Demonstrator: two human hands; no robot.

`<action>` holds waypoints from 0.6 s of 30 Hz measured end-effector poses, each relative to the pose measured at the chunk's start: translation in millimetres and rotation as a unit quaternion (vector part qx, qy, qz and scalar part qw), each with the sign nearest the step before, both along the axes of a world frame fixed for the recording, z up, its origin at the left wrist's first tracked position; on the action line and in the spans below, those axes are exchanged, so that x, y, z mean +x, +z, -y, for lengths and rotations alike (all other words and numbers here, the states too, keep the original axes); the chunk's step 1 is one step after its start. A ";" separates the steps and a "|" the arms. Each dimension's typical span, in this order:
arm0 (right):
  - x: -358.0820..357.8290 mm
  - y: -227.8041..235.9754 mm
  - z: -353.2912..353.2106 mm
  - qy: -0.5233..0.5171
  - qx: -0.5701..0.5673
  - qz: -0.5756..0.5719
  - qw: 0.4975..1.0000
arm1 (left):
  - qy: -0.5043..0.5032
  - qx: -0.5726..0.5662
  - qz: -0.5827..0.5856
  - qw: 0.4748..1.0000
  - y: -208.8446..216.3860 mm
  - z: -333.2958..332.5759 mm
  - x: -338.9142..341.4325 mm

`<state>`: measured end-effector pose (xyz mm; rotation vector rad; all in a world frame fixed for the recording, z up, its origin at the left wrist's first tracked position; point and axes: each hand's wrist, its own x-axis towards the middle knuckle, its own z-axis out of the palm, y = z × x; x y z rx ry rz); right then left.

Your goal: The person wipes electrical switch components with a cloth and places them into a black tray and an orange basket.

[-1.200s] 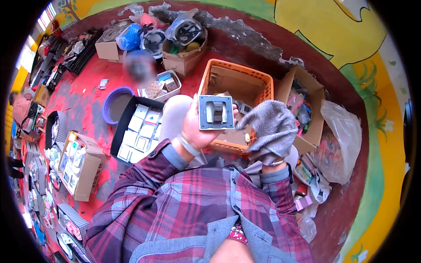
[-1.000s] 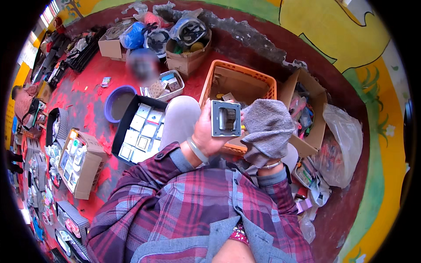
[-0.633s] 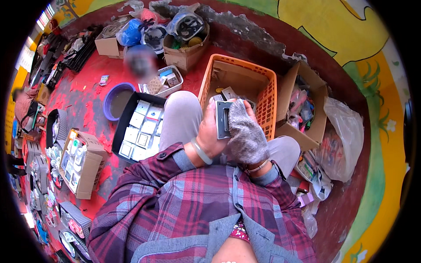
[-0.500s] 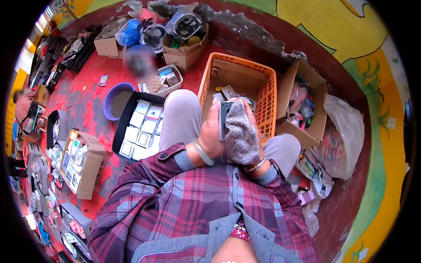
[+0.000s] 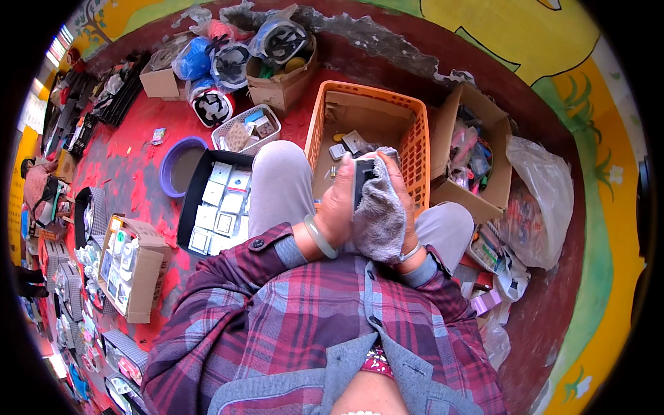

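Observation:
Above my lap, my left hand (image 5: 334, 213) is closed around one side of a small, flat, dark rectangular case (image 5: 362, 176) with a pale edge. My right hand (image 5: 409, 204) presses a grey terry cloth (image 5: 380, 223) against the other side of it. The cloth hides much of the case and hangs down toward my wrist. Just beyond both hands stands an orange plastic basket (image 5: 422, 149) lined with cardboard, holding a few small pale boxes (image 5: 353, 141). By my left knee, a black tray (image 5: 189, 200) is filled with several small white square boxes (image 5: 225, 223).
A purple basin (image 5: 167, 173) and a white basket (image 5: 270, 138) of small items are beyond the tray. To the right are an open cardboard box (image 5: 494, 200) of colourful goods and a clear plastic bag (image 5: 536, 197). Another carton (image 5: 149, 277) with white items stands left.
The case has tilted, so less of its broad face shows. The cloth has shifted slightly over it, and both hands keep their hold. The whole view has moved a little.

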<state>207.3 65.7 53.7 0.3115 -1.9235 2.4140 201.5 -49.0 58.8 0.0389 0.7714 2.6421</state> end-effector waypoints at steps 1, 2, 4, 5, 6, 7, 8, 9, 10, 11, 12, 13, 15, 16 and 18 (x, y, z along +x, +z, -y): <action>-1.5 0.3 -1.4 0.026 -0.050 0.005 0.998 | 0.004 0.036 0.025 0.999 0.2 0.3 0.0; -0.9 1.9 -3.7 0.014 -0.083 0.019 0.996 | 0.001 0.059 0.033 0.998 0.1 1.2 -1.0; -0.9 6.3 -11.5 -0.007 -0.151 0.048 0.987 | -0.002 0.105 0.050 0.993 -1.2 5.5 -5.5; -4.9 0.6 -20.1 0.032 -0.256 0.092 0.962 | -0.003 0.101 0.054 0.993 -6.2 7.2 -10.8; -8.8 -5.1 -28.8 0.062 -0.357 0.141 0.921 | -0.024 0.113 0.052 0.992 -7.7 10.8 -13.9; -5.6 5.5 -33.6 0.050 -0.318 0.120 0.939 | -0.042 0.124 0.052 0.990 -6.7 16.9 -16.0; -3.1 14.5 -39.7 0.037 -0.278 0.097 0.955 | -0.061 0.135 0.051 0.988 -4.3 20.6 -16.6; -4.2 15.7 -47.7 0.061 -0.372 0.122 0.918 | -0.055 0.140 0.078 0.985 2.3 22.4 -16.0; -4.3 14.7 -53.7 0.059 -0.270 0.075 0.958 | -0.051 0.139 0.070 0.987 2.2 23.7 -17.1; -4.6 14.5 -59.5 0.047 -0.167 0.025 0.985 | -0.047 0.138 0.061 0.987 2.3 24.8 -19.0; -4.2 17.0 -62.7 0.028 -0.125 0.031 0.991 | -0.044 0.137 0.052 0.988 2.4 25.5 -20.7; -1.0 40.2 -55.7 0.023 0.335 -0.099 0.937 | -0.026 0.130 0.042 0.990 -0.5 26.2 -20.6; 5.1 72.2 -47.5 -0.029 0.656 -0.281 0.700 | 0.011 0.111 0.024 0.994 -2.1 27.6 -20.2; 9.2 73.2 -46.4 -0.012 0.605 -0.271 0.749 | 0.022 0.103 0.013 0.994 -2.1 25.5 -21.7; 18.2 72.6 -37.8 0.018 0.464 -0.231 0.855 | 0.044 0.095 0.006 0.994 0.3 21.5 -20.9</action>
